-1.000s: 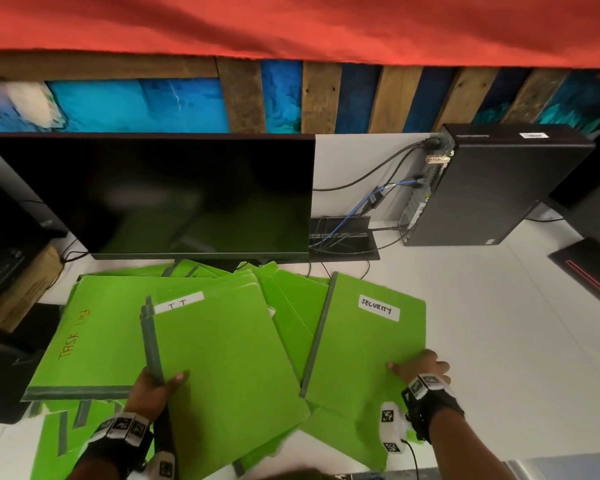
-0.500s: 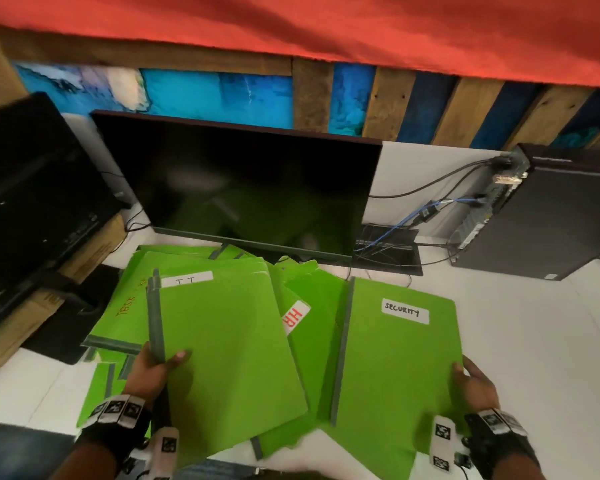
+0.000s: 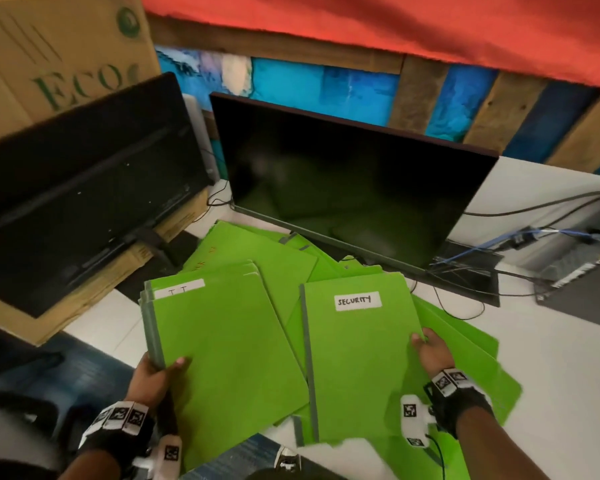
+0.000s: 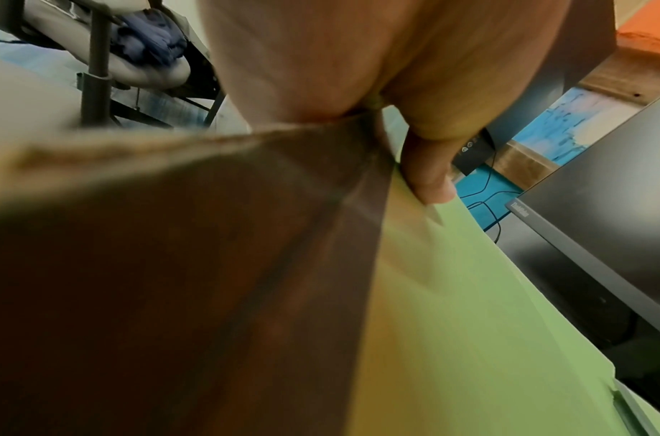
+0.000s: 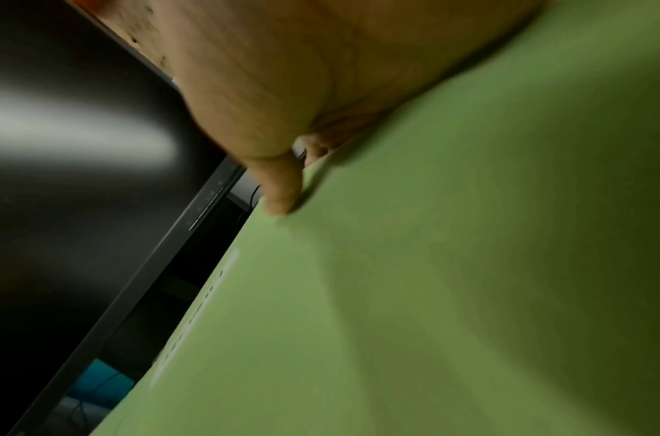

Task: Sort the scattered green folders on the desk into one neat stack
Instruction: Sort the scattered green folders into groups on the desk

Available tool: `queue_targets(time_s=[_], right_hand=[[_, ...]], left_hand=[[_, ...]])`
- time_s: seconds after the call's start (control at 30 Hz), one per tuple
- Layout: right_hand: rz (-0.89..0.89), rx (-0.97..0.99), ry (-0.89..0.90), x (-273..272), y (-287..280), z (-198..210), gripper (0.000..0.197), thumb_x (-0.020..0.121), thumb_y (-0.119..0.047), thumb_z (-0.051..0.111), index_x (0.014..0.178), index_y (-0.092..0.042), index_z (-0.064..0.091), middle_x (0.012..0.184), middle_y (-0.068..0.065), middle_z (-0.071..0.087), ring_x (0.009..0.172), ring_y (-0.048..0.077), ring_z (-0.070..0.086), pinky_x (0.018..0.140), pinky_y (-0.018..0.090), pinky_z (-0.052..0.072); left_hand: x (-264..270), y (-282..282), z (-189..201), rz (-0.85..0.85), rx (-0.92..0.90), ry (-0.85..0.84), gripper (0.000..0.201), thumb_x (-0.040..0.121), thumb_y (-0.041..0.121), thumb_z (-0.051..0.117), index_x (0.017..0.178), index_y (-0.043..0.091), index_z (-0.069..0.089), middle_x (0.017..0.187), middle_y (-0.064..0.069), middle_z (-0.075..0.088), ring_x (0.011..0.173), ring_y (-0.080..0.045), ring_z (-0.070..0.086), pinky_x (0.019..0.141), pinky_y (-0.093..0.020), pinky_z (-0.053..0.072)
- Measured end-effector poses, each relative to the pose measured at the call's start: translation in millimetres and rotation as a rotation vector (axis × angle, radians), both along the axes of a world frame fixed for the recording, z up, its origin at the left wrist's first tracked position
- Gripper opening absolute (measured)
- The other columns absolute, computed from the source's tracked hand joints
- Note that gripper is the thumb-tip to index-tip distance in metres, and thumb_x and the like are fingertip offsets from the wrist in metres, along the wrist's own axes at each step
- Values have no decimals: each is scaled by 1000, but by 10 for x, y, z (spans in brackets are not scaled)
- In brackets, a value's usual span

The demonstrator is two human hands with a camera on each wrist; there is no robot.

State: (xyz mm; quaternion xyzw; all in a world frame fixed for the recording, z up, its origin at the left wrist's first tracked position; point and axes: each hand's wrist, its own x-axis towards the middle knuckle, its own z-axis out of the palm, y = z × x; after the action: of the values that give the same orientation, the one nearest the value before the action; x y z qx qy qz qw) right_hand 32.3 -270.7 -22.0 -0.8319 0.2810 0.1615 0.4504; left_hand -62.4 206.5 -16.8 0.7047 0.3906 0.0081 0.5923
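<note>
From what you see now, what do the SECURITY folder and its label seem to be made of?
SECURITY folder: probably thin matte card, since it reflects no glare and bends slightly under the right hand; its grey spine may be tape. Label: apparently white paper, handwritten.

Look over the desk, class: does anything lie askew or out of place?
Yes. The loose green folders lie fanned at clashing angles under and behind the two being handled. The left hand grips the T T folder, the right hand the SECURITY folder, side by side, not yet stacked.
</note>
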Motion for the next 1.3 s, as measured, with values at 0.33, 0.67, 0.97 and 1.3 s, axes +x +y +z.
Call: queue_targets(time_s=[0.33,0.67,0.97,1.3], right_hand=[[-64,-67,91,145,185,-97,60,77,-20,77,125,1,46,125,20,58,112,37,57,91,39,46],[70,48,112,8,-123,-65,51,73,-26,80,119,-13,62,118,8,67,106,26,61,94,36,44],[-305,95,-108,-769,-1443,135,70,41,-49,80,100,-14,68,89,2,73,84,21,67,81,34,51],[-428,234,-121,-1434,-1791,60,38,74,-11,77,111,-7,66,95,13,72,91,30,68,81,40,51]], left_hand=[[6,51,-126,19,0,27,33,81,3,72,110,2,56,97,-20,65,73,-26,63,63,-32,55],[22,172,-189,-9,-43,5,34,82,5,71,113,0,58,99,-23,67,81,-31,64,83,-44,51],[197,65,-11,-77,-125,-126,22,83,5,68,105,11,65,72,-6,75,60,-23,66,55,-33,55],[659,-724,-158,-314,-120,-65,22,78,8,75,83,-2,57,50,-14,60,41,-25,57,57,-51,51]])
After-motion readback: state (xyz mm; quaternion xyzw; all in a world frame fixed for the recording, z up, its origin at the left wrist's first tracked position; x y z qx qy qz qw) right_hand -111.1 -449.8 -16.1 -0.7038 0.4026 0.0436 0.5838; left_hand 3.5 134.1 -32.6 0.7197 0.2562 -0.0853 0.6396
